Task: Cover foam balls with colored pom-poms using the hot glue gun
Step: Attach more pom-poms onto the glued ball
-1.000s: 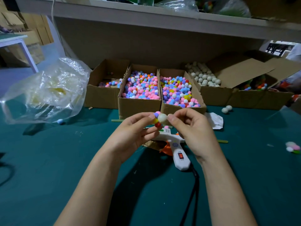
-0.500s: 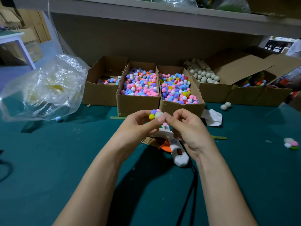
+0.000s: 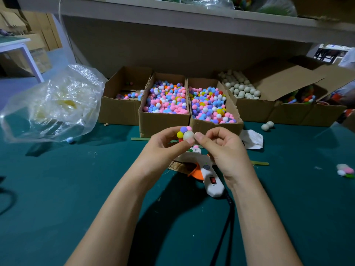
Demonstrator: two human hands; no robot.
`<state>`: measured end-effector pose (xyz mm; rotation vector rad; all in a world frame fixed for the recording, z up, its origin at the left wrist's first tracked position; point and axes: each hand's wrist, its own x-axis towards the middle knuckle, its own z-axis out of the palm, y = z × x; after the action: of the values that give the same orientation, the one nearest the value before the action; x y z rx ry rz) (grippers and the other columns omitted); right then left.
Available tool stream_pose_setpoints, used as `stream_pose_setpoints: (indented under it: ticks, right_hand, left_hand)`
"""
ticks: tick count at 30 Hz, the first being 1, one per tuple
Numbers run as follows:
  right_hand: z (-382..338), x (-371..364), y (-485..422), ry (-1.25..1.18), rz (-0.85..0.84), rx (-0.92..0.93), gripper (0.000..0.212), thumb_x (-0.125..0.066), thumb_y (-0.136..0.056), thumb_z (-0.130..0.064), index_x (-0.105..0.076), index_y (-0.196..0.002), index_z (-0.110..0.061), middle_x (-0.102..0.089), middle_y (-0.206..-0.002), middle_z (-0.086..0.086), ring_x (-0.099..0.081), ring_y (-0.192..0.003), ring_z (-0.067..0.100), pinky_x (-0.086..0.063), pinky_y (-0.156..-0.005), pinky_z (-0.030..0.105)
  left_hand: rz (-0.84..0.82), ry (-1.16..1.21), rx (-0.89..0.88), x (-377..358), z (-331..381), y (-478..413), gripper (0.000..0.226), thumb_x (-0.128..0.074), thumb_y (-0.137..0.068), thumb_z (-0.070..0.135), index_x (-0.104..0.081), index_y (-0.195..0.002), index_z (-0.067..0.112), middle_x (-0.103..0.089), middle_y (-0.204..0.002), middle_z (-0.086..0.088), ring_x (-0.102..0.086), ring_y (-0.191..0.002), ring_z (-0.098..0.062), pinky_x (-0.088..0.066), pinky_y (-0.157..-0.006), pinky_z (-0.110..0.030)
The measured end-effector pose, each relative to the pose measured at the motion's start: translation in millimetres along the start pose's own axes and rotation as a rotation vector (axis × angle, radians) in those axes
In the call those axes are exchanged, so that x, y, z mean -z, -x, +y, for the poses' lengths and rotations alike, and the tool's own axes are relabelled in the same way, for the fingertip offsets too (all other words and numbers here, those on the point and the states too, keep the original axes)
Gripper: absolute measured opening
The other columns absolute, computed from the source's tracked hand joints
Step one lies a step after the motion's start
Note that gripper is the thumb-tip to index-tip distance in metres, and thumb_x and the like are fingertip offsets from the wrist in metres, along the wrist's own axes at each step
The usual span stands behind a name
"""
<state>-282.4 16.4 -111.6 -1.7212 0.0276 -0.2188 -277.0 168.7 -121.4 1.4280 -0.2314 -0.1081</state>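
Observation:
My left hand point(image 3: 165, 150) pinches a white foam ball point(image 3: 188, 134) between thumb and fingertips above the table. Yellow, purple, pink and red pom-poms stick to the ball's left and top; its right face is bare. My right hand point(image 3: 224, 150) is beside it with fingers curled, its thumb tip touching the ball's right side; nothing shows in its grasp. The white hot glue gun point(image 3: 211, 179) with an orange trigger lies on the green table under my hands. Two cardboard boxes point(image 3: 163, 125) point(image 3: 215, 127) full of colored pom-poms stand just behind.
A box of bare foam balls point(image 3: 242, 89) sits back right, two loose ones point(image 3: 267, 125) near it. A crumpled plastic bag point(image 3: 53, 104) lies left, a blue pom-pom point(image 3: 70, 140) by it. A white paper scrap point(image 3: 251, 139), a wooden stick point(image 3: 259, 163) and loose pom-poms point(image 3: 345, 170) lie right.
The ball has turned in my left fingers, its bare white side now facing right. My right fingers have come off their pinch, leaving only the thumb tip against it.

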Motion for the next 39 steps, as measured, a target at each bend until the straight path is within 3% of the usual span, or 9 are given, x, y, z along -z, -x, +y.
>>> stream_pose_setpoints:
  ticks: [3,9,13,19,26,30,32,37,39]
  right_hand:
    - [0,1,0,0.023,0.009,-0.002,0.021,-0.074,-0.081,-0.033,-0.059,-0.073,-0.021,-0.055,-0.056,-0.005,-0.049,-0.05,-0.003,-0.039,-0.044,0.009]
    - [0,1,-3,-0.045,0.133,0.042,0.017,-0.07,-0.086,-0.03,-0.06,-0.075,-0.023,-0.056,-0.053,-0.013,-0.049,-0.049,-0.005,-0.038,-0.047,0.011]
    - [-4,-1,-17,0.285,0.262,0.213,0.006,-0.061,-0.093,-0.022,-0.064,-0.089,-0.025,-0.06,-0.084,-0.016,-0.056,-0.077,-0.002,-0.042,-0.062,0.006]
    - [-11,-22,-73,0.728,0.327,0.213,0.031,-0.051,-0.098,-0.014,-0.059,-0.128,-0.019,-0.057,-0.13,0.004,-0.051,-0.119,0.021,-0.046,-0.088,0.031]
    - [-7,-24,-111,0.839,0.323,0.002,0.039,-0.064,-0.09,-0.015,-0.054,-0.128,-0.017,-0.057,-0.126,0.012,-0.053,-0.115,0.029,-0.052,-0.09,0.043]
    - [-11,-22,-121,0.974,0.26,-0.155,0.038,-0.066,-0.088,-0.017,-0.052,-0.122,-0.01,-0.054,-0.102,0.011,-0.052,-0.093,0.023,-0.046,-0.067,0.032]
    - [-15,-24,-122,0.992,0.245,-0.186,0.034,-0.064,-0.09,-0.017,-0.051,-0.12,-0.009,-0.053,-0.099,0.012,-0.05,-0.089,0.024,-0.043,-0.065,0.032]
    - [-8,-24,-113,0.781,0.364,0.001,0.026,-0.063,-0.09,-0.014,-0.059,-0.116,-0.015,-0.062,-0.116,0.008,-0.058,-0.106,0.024,-0.053,-0.083,0.035]
    - [-9,-19,-101,0.609,0.433,0.168,0.017,-0.061,-0.092,-0.012,-0.063,-0.109,-0.017,-0.063,-0.11,0.0,-0.059,-0.099,0.013,-0.051,-0.076,0.021]
  left_hand:
    - [0.0,-0.059,-0.014,-1,2,0,0.042,-0.072,-0.067,0.04,-0.07,-0.107,0.028,-0.074,-0.096,0.007,-0.066,-0.087,0.0,-0.052,-0.077,-0.015]
    - [0.114,-0.054,0.034,2,-2,-2,0.028,-0.075,-0.076,0.032,-0.073,-0.103,0.026,-0.071,-0.087,0.007,-0.062,-0.08,-0.002,-0.048,-0.071,-0.014]
    - [0.145,-0.079,0.044,4,-6,-5,0.016,-0.075,-0.082,0.023,-0.073,-0.097,0.028,-0.072,-0.087,0.007,-0.061,-0.08,-0.002,-0.047,-0.069,-0.014]
    - [0.16,-0.026,0.055,2,-6,-4,0.018,-0.074,-0.084,0.022,-0.073,-0.1,0.03,-0.074,-0.096,0.0,-0.064,-0.084,-0.005,-0.051,-0.067,-0.011]
    - [0.218,-0.001,0.011,4,-8,-6,0.034,-0.077,-0.08,0.018,-0.066,-0.111,0.029,-0.073,-0.104,0.007,-0.067,-0.096,-0.007,-0.051,-0.073,-0.016]
    - [0.219,0.005,0.019,5,-8,-7,0.025,-0.078,-0.08,0.02,-0.069,-0.102,0.028,-0.074,-0.099,0.006,-0.068,-0.093,-0.005,-0.051,-0.07,-0.012]
    - [0.209,0.046,0.044,5,-8,-7,0.029,-0.079,-0.076,0.023,-0.07,-0.103,0.025,-0.074,-0.099,0.005,-0.068,-0.088,-0.003,-0.049,-0.067,-0.011]
    - [0.144,0.379,0.139,6,-6,-10,0.042,-0.075,-0.06,0.022,-0.07,-0.1,0.012,-0.075,-0.094,0.002,-0.068,-0.088,-0.003,-0.05,-0.078,-0.016]
    - [0.106,0.526,0.192,7,-5,-11,0.041,-0.073,-0.061,0.017,-0.069,-0.102,0.01,-0.076,-0.092,0.0,-0.071,-0.086,-0.006,-0.054,-0.08,-0.019]
